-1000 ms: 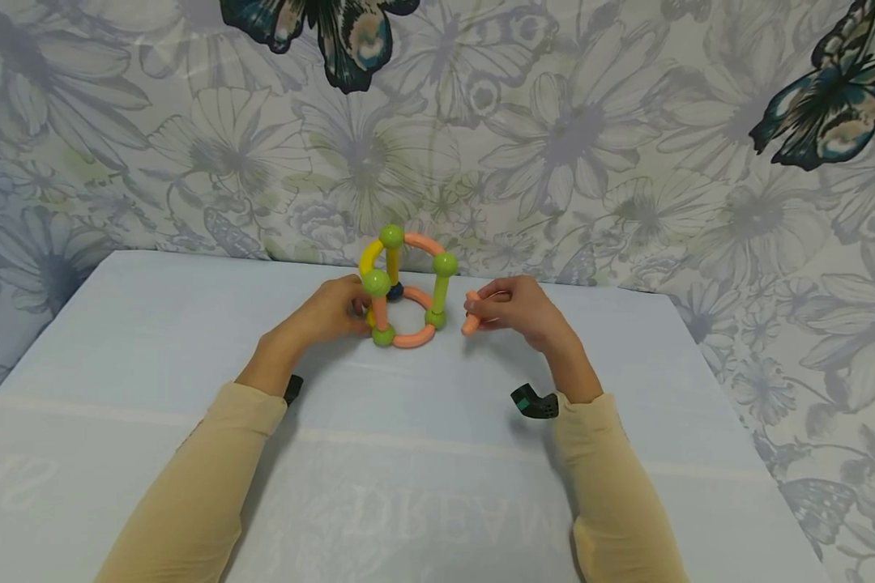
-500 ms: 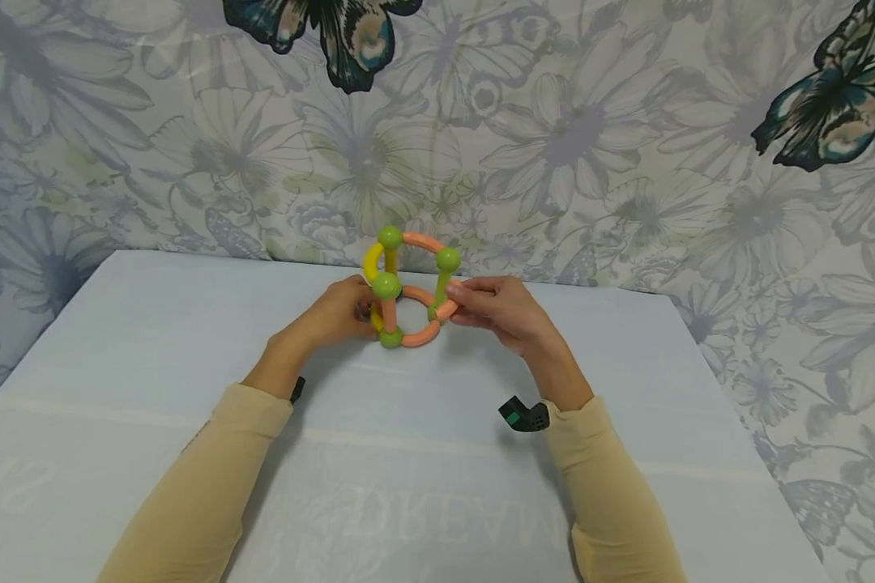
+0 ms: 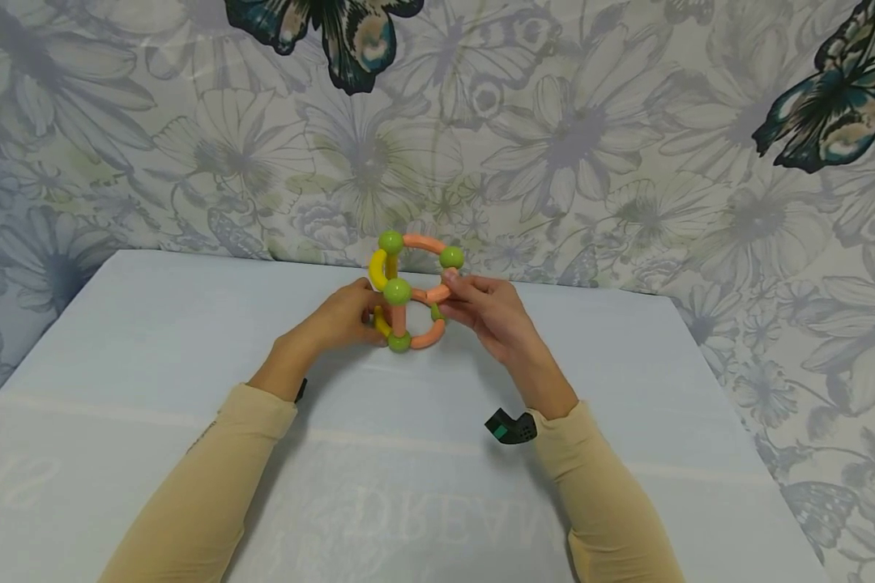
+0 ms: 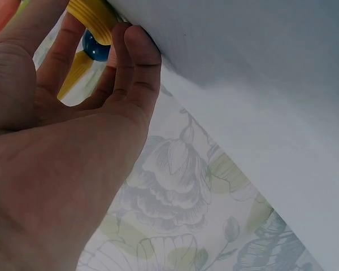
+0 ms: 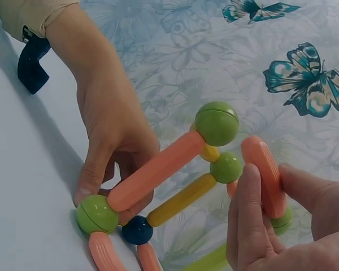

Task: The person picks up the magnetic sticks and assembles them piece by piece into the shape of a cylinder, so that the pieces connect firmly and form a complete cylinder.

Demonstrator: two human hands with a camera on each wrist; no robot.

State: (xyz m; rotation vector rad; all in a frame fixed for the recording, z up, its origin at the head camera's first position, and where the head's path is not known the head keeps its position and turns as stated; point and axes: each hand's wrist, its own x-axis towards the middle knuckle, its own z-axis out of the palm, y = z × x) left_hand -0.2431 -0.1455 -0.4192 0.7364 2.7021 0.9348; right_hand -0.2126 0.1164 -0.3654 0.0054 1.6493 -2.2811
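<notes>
A toy frame of magnetic sticks and balls stands on the table. Its upper ring has green balls, a yellow curved stick and a coral curved stick. Straight sticks, among them a coral upright and a yellow upright, join it to the lower ring, which includes a dark blue ball. My left hand grips the lower left side at a yellow curved stick. Between thumb and fingers, my right hand pinches a loose-looking coral curved stick, slightly apart from the near green ball.
A white cloth covers the table. Its back edge meets a wall covering printed with flowers and butterflies, just behind the toy frame. A black wrist device hangs beside the right sleeve.
My right hand has carried the coral curved stick leftward to the upper ring's open front right side. The frame has shifted slightly right and turned, with my left hand still holding it.
</notes>
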